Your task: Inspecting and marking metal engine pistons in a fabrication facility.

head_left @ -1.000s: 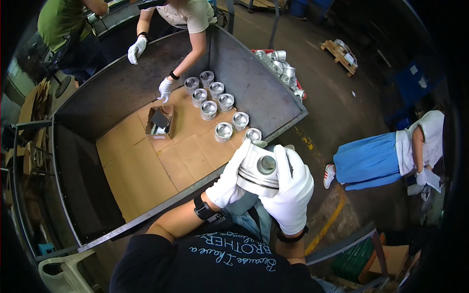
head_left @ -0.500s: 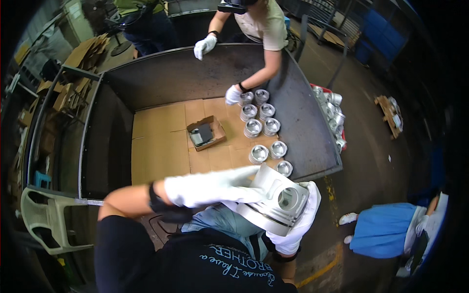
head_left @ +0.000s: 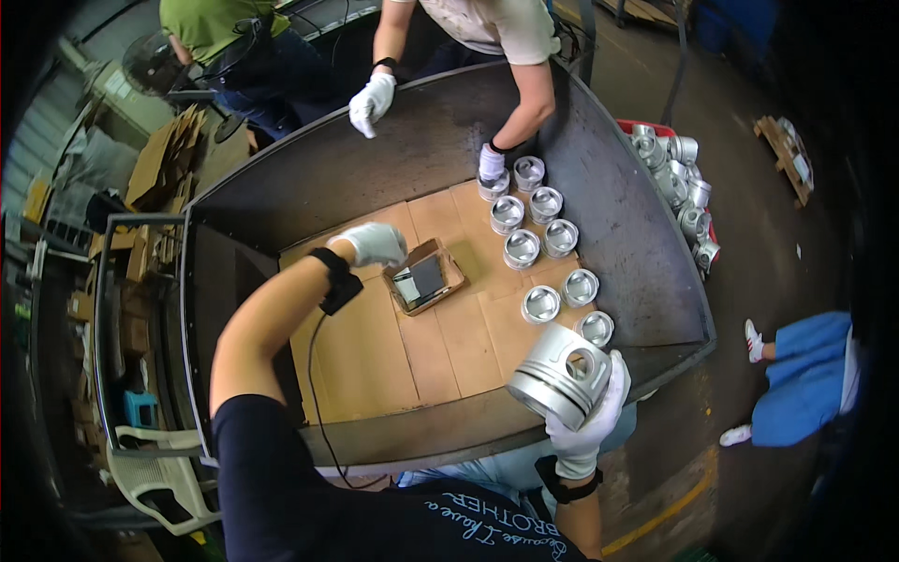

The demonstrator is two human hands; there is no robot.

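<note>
My gloved right hand (head_left: 599, 412) grips a large silver metal piston (head_left: 559, 375) from its right side, tilted, above the bin's near right corner. The round pin hole and the ring grooves show. My gloved left hand (head_left: 377, 244) reaches out over the bin beside a small open cardboard box (head_left: 433, 298); its fingers are loosely bent and nothing shows in them. In the box lie a dark flat block (head_left: 428, 275) and a pale piece. Several more pistons (head_left: 522, 248) stand in two rows along the right side of the bin.
Cardboard sheets (head_left: 365, 356) line the dark metal bin (head_left: 318, 206). Across it a co-worker's gloved hand (head_left: 492, 163) touches a far piston; the other glove (head_left: 373, 103) hangs over the wall. A red crate of pistons (head_left: 674, 178) sits outside right. A plastic chair (head_left: 164, 473) stands at left.
My left hand has left the piston and moved out toward the cardboard box. The piston stays in my right hand. The co-worker's hand has lowered onto a far piston.
</note>
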